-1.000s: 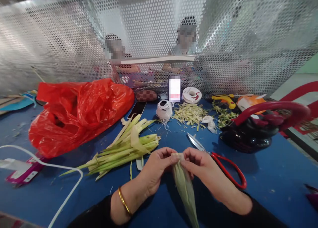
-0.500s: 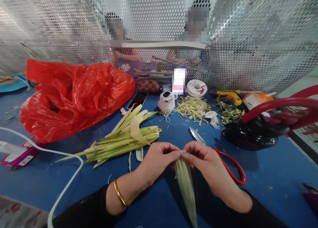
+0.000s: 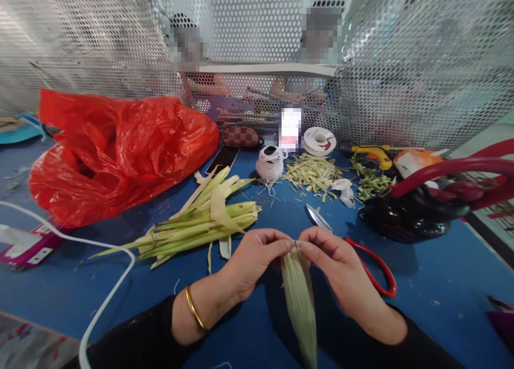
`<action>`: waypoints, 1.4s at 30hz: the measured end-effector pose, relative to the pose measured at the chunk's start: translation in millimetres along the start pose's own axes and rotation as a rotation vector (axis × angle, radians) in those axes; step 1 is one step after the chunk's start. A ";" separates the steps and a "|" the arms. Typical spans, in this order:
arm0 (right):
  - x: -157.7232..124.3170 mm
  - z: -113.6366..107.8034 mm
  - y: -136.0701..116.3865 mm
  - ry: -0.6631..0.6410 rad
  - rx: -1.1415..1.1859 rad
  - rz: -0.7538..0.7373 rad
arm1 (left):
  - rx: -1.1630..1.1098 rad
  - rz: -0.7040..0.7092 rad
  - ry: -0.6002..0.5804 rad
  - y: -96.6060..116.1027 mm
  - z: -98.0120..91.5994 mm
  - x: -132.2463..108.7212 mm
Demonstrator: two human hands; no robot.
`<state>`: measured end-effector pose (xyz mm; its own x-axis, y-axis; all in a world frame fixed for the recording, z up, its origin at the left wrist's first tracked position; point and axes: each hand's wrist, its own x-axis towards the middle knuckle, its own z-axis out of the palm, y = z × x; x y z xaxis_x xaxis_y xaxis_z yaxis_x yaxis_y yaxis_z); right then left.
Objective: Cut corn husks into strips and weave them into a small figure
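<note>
A long pale-green corn husk hangs down from my fingertips, gathered narrow at its top end. My left hand pinches that top end between thumb and fingers from the left. From the other side my right hand pinches the same end, its thumb close to the left one. A short dark tip shows between the two thumbs, too small to name. Beside my right hand lie open-looking scissors with red handles, partly hidden by the hand. Left of my hands rests a pile of green husks.
A red plastic bag fills the left back. Behind my hands stand a ball of white string, husk scraps and a ribbon spool. A black pot-like object sits at right. A white cable crosses the left. Two people sit behind the perforated screen.
My fingertips have shifted slightly at the husk's top, and a thin dark tip now shows between the thumbs. The husk still hangs in both hands; the things around look unmoved.
</note>
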<state>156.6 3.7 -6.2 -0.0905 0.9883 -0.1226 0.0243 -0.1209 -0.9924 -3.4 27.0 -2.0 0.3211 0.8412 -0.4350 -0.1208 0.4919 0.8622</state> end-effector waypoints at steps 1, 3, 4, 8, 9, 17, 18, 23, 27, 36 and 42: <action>0.2 0.1 0.0 -0.024 0.029 0.031 | 0.006 0.011 0.006 0.4 -0.5 0.3; 0.5 0.4 0.6 -0.057 0.045 0.087 | 0.008 0.025 0.018 0.8 -1.4 0.7; 0.7 0.6 1.3 -0.062 0.038 0.107 | -0.003 0.027 0.020 0.6 -1.6 0.8; 0.9 1.4 4.7 0.007 0.018 0.100 | -0.106 -0.010 -0.007 -2.8 -1.2 1.4; 0.9 1.5 5.5 0.023 0.015 0.091 | -0.129 -0.024 -0.018 -4.0 -1.0 1.5; -0.3 0.5 6.1 0.073 -0.025 0.013 | -0.111 -0.029 0.002 -7.9 0.2 1.7; -0.5 0.6 5.6 0.077 -0.022 0.010 | -0.106 -0.025 0.006 -7.7 0.3 1.7; -1.6 2.3 3.0 -0.014 0.013 0.064 | -0.100 -0.008 0.030 -8.0 -1.1 3.3; -1.7 3.5 4.7 0.016 0.009 0.080 | -0.122 -0.011 0.035 -7.7 -2.0 3.7; -1.1 0.2 10.5 0.119 0.101 0.033 | -0.134 -0.032 0.010 -8.3 0.0 2.1; -0.5 1.4 9.0 0.160 0.120 0.023 | -0.150 -0.020 0.034 -7.1 0.6 2.8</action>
<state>155.5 2.0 -15.1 0.0678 0.9862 -0.1509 -0.0949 -0.1442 -0.9850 -1.1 25.7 -9.2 0.2936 0.8367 -0.4623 -0.2541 0.5345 0.8060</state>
